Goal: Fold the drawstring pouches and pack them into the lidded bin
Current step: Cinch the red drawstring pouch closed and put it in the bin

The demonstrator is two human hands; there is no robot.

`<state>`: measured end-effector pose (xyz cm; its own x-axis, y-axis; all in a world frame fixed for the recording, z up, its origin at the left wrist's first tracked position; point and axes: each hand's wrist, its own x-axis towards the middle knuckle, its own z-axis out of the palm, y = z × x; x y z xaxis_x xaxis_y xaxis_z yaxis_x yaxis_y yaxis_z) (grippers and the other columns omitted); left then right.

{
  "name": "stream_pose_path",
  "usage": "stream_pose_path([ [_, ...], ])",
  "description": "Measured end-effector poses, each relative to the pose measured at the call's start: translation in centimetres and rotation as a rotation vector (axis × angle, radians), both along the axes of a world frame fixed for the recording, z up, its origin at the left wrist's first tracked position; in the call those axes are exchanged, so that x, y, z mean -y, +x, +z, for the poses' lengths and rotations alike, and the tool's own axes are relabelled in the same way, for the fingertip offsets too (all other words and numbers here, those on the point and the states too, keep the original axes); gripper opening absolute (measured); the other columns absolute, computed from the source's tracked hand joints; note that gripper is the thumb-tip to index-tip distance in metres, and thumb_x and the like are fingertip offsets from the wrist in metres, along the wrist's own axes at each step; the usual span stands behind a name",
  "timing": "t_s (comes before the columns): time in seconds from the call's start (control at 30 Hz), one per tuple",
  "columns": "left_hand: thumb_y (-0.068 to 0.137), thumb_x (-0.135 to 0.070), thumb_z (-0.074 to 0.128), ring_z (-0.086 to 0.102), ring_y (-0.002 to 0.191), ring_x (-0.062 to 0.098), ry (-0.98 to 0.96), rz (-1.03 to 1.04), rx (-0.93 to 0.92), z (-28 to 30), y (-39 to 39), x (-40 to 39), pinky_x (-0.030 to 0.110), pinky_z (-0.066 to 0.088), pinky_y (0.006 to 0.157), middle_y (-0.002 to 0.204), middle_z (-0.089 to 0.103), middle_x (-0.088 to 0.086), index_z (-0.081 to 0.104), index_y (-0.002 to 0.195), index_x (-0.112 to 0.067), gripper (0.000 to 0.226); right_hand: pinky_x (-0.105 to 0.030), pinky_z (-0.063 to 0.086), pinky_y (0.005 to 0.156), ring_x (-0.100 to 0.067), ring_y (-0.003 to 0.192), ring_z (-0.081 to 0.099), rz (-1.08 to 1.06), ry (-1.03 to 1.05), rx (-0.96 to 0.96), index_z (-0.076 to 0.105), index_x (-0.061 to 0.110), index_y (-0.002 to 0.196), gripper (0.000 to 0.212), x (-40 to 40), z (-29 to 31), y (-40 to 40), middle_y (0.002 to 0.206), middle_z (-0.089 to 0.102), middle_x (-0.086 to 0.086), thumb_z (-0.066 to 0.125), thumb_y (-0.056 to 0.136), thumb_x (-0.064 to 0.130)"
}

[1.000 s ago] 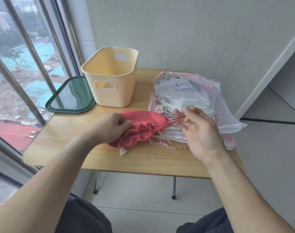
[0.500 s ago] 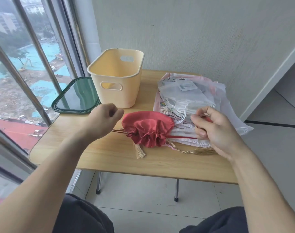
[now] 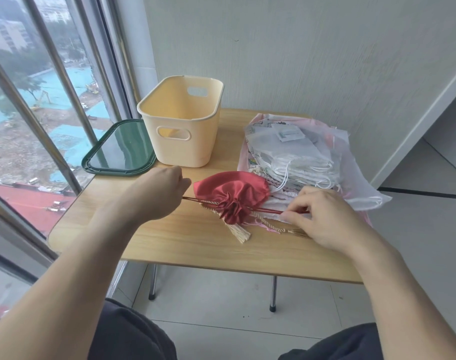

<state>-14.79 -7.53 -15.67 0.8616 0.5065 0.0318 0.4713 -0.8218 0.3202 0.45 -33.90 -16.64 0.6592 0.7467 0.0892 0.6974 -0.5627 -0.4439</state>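
Near the surface's (image 3: 169,245) front edge, both hands pinch the red cord (image 3: 271,209): left hand (image 3: 156,193), right hand (image 3: 323,216). Between them lies the cinched red pouch (image 3: 232,190). Behind it a pouch pile (image 3: 294,157), cream bin (image 3: 182,126) and green lid (image 3: 120,149).

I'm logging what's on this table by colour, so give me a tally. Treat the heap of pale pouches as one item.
Red: 1, the red pouch
Cream: 1, the bin
Green: 1, the lid
White and pink: 1, the heap of pale pouches; single pouches in it cannot be counted
Total: 4
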Motion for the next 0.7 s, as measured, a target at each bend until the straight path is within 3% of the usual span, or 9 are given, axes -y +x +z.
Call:
stream_pose_path([
  [0.1,0.104,-0.031,0.042,0.047,0.070,0.026,0.006,0.028,-0.007,-0.1,-0.2,-0.4,0.034,0.029,0.055,0.075,0.052,0.006,0.045,0.076,-0.009,0.035,-0.016,0.037,0.067,-0.002,0.078,0.056,-0.012,-0.005,-0.025,0.078,0.029,0.078,0.013,0.5,0.1,0.6,0.083,0.066,0.009,0.075,0.087,0.038],
  [0.17,0.103,-0.031,0.044,0.049,0.069,0.026,0.025,0.030,0.008,-0.2,-0.1,-0.3,0.036,0.032,0.056,0.074,0.053,0.007,0.048,0.080,-0.008,0.034,-0.018,0.035,0.064,-0.001,0.072,0.055,-0.002,0.000,-0.029,0.078,0.028,0.077,0.013,0.7,0.1,0.6,0.079,0.066,0.009,0.077,0.086,0.037],
  [0.27,0.102,-0.032,0.047,0.052,0.064,0.026,0.031,0.021,0.172,-0.1,0.2,0.2,0.036,0.038,0.056,0.069,0.057,0.006,0.051,0.081,-0.009,0.031,-0.013,0.036,0.061,0.001,0.065,0.053,0.045,0.071,-0.082,0.076,0.024,0.070,0.016,0.7,0.1,0.3,0.072,0.063,0.010,0.079,0.084,0.031],
  [0.33,0.102,-0.033,0.048,0.050,0.058,0.019,-0.082,0.012,0.347,0.2,0.5,1.1,0.033,0.038,0.055,0.064,0.057,0.004,0.052,0.081,-0.011,0.031,-0.016,0.037,0.064,-0.002,0.062,0.050,0.107,0.182,-0.204,0.072,0.023,0.066,0.020,0.5,0.1,0.0,0.072,0.061,0.010,0.079,0.082,0.033],
  [0.4,0.102,-0.033,0.050,0.050,0.053,0.012,-0.362,-0.041,0.493,0.8,1.1,2.2,0.028,0.040,0.054,0.062,0.059,0.005,0.053,0.083,-0.009,0.030,-0.023,0.043,0.069,-0.009,0.071,0.054,0.208,0.347,-0.420,0.070,0.023,0.064,0.020,-0.1,0.3,-0.5,0.081,0.063,0.007,0.075,0.076,0.038],
  [0.5,0.099,-0.022,0.057,0.052,0.053,0.005,-0.766,-0.167,0.577,1.2,2.4,3.7,0.018,0.043,0.055,0.069,0.061,0.005,0.054,0.097,-0.002,0.021,-0.015,0.045,0.070,-0.010,0.088,0.063,0.304,0.497,-0.646,0.067,0.017,0.063,0.017,-1.2,0.8,-1.3,0.103,0.071,0.004,0.072,0.077,0.025],
  [0.57,0.096,-0.014,0.063,0.054,0.058,0.011,-0.855,-0.208,0.567,0.8,3.3,4.1,0.021,0.045,0.057,0.077,0.062,0.011,0.054,0.103,-0.004,0.016,-0.021,0.048,0.078,-0.017,0.094,0.066,0.342,0.564,-0.717,0.064,0.016,0.064,0.018,-2.2,1.0,-1.6,0.105,0.075,-0.006,0.068,0.079,0.025],
  [0.63,0.091,-0.013,0.069,0.054,0.064,0.018,-0.863,-0.211,0.556,0.0,4.0,4.2,0.027,0.047,0.061,0.081,0.062,0.020,0.056,0.104,-0.008,0.020,-0.033,0.053,0.087,-0.031,0.097,0.069,0.344,0.660,-0.839,0.066,0.020,0.066,0.018,-3.3,1.1,-1.8,0.093,0.076,-0.013,0.065,0.082,0.026],
  [0.7,0.086,-0.013,0.072,0.053,0.066,0.020,-0.769,-0.203,0.565,-0.8,4.5,4.1,0.033,0.047,0.064,0.087,0.067,0.021,0.059,0.103,-0.012,0.021,-0.038,0.055,0.082,-0.036,0.086,0.070,0.281,0.750,-0.975,0.068,0.020,0.067,0.023,-4.4,1.0,-1.9,0.076,0.072,-0.013,0.062,0.089,0.022],
])
